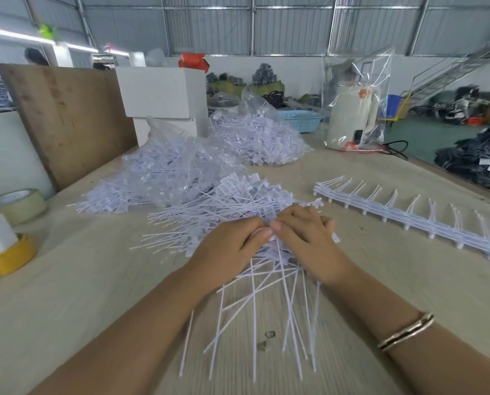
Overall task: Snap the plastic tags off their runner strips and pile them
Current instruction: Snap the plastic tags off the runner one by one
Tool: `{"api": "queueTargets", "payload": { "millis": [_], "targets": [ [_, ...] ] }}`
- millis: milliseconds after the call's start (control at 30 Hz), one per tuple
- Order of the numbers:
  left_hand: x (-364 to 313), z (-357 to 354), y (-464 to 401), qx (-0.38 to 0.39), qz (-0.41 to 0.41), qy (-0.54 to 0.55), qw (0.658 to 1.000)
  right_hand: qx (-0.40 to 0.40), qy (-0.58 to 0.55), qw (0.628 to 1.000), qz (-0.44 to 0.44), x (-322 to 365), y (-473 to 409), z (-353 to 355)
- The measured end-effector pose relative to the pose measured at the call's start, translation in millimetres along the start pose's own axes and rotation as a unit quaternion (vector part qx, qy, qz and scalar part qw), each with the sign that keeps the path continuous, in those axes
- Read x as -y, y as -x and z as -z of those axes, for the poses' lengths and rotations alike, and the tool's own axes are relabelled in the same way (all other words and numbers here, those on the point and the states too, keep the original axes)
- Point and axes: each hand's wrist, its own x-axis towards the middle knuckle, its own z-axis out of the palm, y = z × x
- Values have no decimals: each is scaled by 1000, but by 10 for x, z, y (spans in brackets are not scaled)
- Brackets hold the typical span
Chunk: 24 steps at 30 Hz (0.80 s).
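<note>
**Loose plastic tags, mid-sort on the counter**

Item: plastic tags [209, 206], white, thin-stemmed with small flat heads. Judged very light, springy along the stem, slick and prone to tangle and scatter; best taken in a bunch near the heads, where the stems converge, not by single tails.

Left hand [232, 246]: fingers curled, tips buried in the tags; a few stems appear pinched at the fingertips [262, 233]. The heap fans out to the left of and beyond these fingers.

Right hand [306, 238]: fingers bent over the same bunch, touching the left-hand tips; whether they grip or only press cannot be told. Long stems splay toward the wrists beneath both hands.

Runner strips [409, 215]: a stacked set with short stubs, lying on the counter [95, 295] well apart to the right of the fingers, untouched.
</note>
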Motion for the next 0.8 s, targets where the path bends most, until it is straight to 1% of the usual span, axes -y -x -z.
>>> {"api": "queueTargets", "payload": {
  "millis": [100,167,200,333,433,467,533,633,700,800],
  "targets": [
    [-13,-3,2,-16,16,25,999,19,-71,997,-8,29,-20,1],
    [0,22,0,-28,37,51,998,20,-61,998,-7,29,-32,42],
    [10,36,-6,-31,42,50,997,17,-57,998,-5,38,-33,61],
    [51,101,-27,-29,54,36,997,-25,-104,994,-2,73,-33,135],
    [45,149,-30,-6,49,-13,999,-52,-156,986,-34,46,-24,151],
    [38,158,-28,-1,52,-6,999,-49,-171,982,-58,35,-21,148],
    [29,167,-25,2,53,9,999,-14,-204,974,-98,12,-17,141],
    [25,159,-15,11,43,25,999,33,-225,968,-103,27,-24,120],
    [22,156,-16,12,44,56,997,24,-262,961,-87,41,-52,116],
    [-8,132,-39,-24,55,105,993,-14,-353,931,-90,72,-43,118]
  ]
}}
